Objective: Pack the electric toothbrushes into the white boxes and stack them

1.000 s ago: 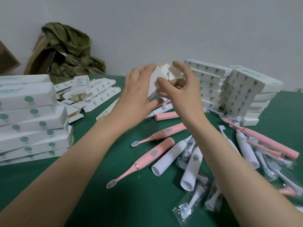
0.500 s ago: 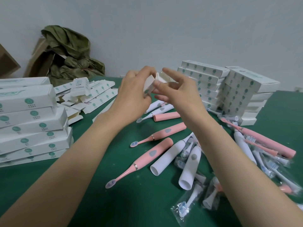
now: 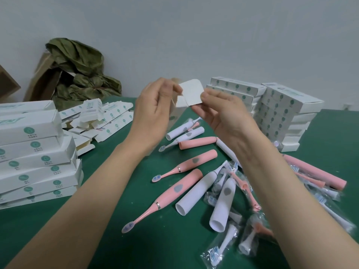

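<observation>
hands: left hand (image 3: 153, 113) pinches the edge of a white box (image 3: 191, 94), right hand (image 3: 223, 113) pinches its end flap, box raised between them | done: boxes stacked left of left hand (image 3: 37, 152) and right of right hand (image 3: 281, 113) | left: many loose toothbrushes (image 3: 174, 193) below both hands, seemingly unpacked

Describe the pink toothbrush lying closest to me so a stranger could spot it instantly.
On the green table, look between the left forearm and the right forearm, where loose toothbrushes lie. Two pink ones there have brush heads fitted; take the nearer pink toothbrush, alongside a white handle. The farther pink toothbrush lies behind it, so this one's bristles lie nearest the camera.
</observation>
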Action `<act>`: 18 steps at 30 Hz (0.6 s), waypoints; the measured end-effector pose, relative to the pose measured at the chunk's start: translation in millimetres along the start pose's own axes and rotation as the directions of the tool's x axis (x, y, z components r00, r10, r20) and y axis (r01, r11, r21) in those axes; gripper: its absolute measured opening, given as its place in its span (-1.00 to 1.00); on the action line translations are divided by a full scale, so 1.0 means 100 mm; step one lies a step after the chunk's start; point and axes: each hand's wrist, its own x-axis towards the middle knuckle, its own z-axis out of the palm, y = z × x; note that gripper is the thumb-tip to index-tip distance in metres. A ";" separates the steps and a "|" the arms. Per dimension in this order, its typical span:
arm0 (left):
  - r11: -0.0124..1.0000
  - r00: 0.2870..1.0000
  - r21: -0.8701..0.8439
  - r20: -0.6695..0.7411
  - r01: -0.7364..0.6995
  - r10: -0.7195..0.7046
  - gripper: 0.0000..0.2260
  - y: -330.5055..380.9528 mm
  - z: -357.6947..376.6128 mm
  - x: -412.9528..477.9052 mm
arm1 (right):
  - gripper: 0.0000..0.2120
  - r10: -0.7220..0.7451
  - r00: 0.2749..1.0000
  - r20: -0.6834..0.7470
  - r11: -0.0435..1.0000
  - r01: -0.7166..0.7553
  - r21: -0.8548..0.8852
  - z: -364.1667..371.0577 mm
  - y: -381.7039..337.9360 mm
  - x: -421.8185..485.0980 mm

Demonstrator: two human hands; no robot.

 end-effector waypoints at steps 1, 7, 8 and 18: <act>1.000 1.000 -0.023 0.000 0.011 -0.011 -0.76 0.02 0.01 0.03 | -0.88 0.023 1.000 0.013 0.999 -0.024 0.043 0.02 -0.01 0.00; 0.996 0.966 -0.058 0.250 0.074 -0.058 -0.68 -0.05 -0.01 -0.01 | -0.87 0.128 0.992 0.023 0.982 -0.130 0.134 0.04 -0.04 -0.05; 0.995 0.962 -0.060 0.264 0.083 -0.064 -0.63 -0.07 -0.03 -0.03 | -0.87 0.150 0.989 0.019 0.978 -0.151 0.145 0.06 -0.03 -0.06; 0.976 0.988 0.188 0.128 -0.115 0.092 -0.59 -0.18 -0.21 -0.11 | -0.87 0.096 0.990 0.104 0.995 -0.096 -0.012 0.06 0.10 -0.03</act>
